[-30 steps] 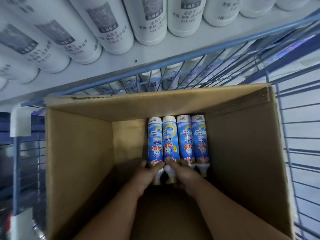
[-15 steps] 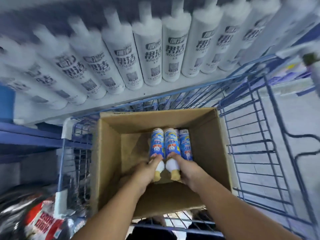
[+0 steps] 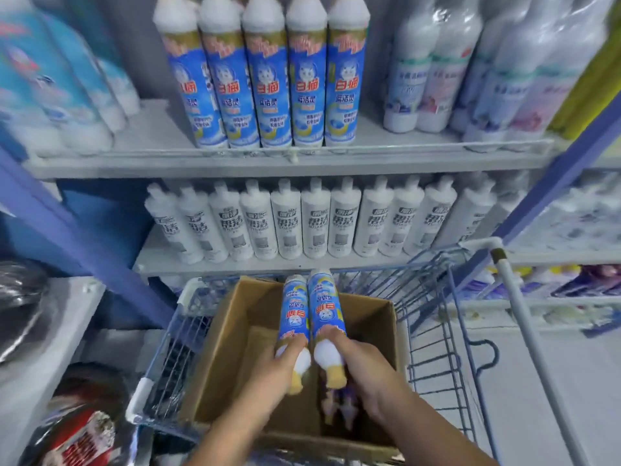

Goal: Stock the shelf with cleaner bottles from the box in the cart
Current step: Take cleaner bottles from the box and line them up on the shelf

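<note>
**A:** Down at the near edge, what are the hands doing?

**B:** Both forearms reach in over the box (image 3: 228, 358), plain brown cardboard, open top, sitting in the blue wire cart (image 3: 447, 338). Left hand (image 3: 274, 368) is wrapped round the white shoulder of the left bottle (image 3: 293, 317), right hand (image 3: 364, 364) grips the right bottle (image 3: 325, 307) the same way. Yellow caps point back at the person, bases point at the shelf, and the two bottles are side by side, touching, held over the box.

**A:** Look of them?

**B:** Slim cylinders, glossy blue labels, red lettering. A couple more lie dim at the box bottom (image 3: 336, 408), too blurry to describe.

**A:** And beyond?

**B:** Lower shelf, a row of white bottles (image 3: 316, 227) with narrow necks. Above it the grey metal upper shelf (image 3: 289, 163) has five matching blue bottles (image 3: 268, 85) standing upright, pale pastel ones (image 3: 433, 79) to their right
</note>
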Tool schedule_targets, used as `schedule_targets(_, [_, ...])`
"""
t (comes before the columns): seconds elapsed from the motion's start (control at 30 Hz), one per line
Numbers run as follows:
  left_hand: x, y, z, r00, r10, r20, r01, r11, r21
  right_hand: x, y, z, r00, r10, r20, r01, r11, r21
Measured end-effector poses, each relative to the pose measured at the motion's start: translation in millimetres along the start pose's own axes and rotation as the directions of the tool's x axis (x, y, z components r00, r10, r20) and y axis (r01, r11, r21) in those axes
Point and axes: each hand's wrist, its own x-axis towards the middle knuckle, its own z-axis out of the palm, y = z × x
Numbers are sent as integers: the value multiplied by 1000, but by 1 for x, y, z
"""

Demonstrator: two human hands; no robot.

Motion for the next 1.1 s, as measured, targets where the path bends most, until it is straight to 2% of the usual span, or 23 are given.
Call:
schedule_targets(0.23, [-70,61,-1,970,203,-132,-209,977,-33,-57,-50,-6,969,-245,17,245,969,11])
schedule_targets(0.37, [-99,92,-2,949,271,-160,-283,957,-60,-82,-80,-13,957,-289,-7,289,957,-15])
schedule_targets(0.53, [-118,130,-2,913,371,-168,-386,920,-72,-106,-113,-9,930,-366,-4,366,930,41])
schedule_targets(0.77, [-112,174,-17,913,385,-133,-403,902,-153,-123,-153,12,870,-478,-119,487,871,61])
schedule_targets(1.1, [-60,218,-45,920,391,7,-389,917,-84,-102,-182,48,855,-469,-221,498,861,100])
